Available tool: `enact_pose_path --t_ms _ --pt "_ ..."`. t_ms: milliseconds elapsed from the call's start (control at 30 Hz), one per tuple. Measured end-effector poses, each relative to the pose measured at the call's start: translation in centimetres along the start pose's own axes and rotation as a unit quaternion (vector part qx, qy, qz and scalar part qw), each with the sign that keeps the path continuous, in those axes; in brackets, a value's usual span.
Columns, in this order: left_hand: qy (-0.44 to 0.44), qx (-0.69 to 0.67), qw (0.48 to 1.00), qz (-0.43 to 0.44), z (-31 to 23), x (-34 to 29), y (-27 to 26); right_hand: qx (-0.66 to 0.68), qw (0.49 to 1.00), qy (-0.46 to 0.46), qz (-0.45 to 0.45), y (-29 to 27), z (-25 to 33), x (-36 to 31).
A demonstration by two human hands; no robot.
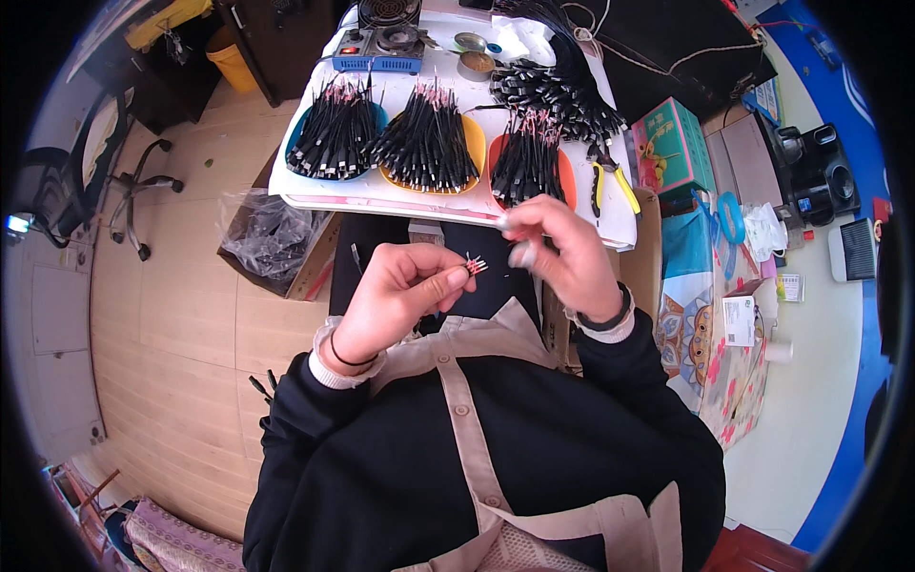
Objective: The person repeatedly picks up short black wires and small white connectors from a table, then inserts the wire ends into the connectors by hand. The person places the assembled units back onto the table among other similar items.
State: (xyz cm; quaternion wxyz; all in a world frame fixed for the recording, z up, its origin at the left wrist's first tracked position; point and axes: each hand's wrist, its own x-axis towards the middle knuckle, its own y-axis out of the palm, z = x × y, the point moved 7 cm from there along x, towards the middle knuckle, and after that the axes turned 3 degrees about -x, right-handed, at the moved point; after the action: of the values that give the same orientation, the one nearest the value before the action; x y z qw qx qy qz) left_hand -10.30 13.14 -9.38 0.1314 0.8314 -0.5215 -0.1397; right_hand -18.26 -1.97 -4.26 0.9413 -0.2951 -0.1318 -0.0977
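My left hand (405, 291) pinches a small bunch of thin wires (477, 267) between thumb and forefinger, above my lap. Their short ends, reddish with pale tips, point right; the rest is hidden in the hand. To the right, my right hand (572, 257) is raised with thumb and forefinger apart and nothing visible between them. White coverings wrap those fingertips. Black cables with pinkish wire ends fill a blue tray (297, 157), a yellow tray (474, 133) and an orange-red tray (570, 181) along the near edge of the white table (324, 195).
Yellow-handled pliers (615, 186) lie at the table's right. Behind the trays stand a small blue stove (376, 52), a round tin (475, 65) and a heap of black cables (562, 100). A box with plastic bags (272, 234) is on the floor at left; a green carton (672, 148) sits right.
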Motion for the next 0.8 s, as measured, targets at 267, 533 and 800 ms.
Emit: enact_pose_path --t_ms 267,533,800 --pt "-0.022 0.015 0.995 0.098 -0.5 0.6 1.1 -0.123 0.967 -0.221 0.034 0.7 4.0 -0.1" --pt "0.394 0.479 0.784 0.029 -5.2 -1.8 4.1 -0.038 0.997 -0.056 0.045 1.2 2.3 -1.7" --pt "0.386 0.491 0.781 -0.007 -4.2 -2.6 4.1 0.176 0.976 0.128 -0.01 2.5 -0.2 -3.8"
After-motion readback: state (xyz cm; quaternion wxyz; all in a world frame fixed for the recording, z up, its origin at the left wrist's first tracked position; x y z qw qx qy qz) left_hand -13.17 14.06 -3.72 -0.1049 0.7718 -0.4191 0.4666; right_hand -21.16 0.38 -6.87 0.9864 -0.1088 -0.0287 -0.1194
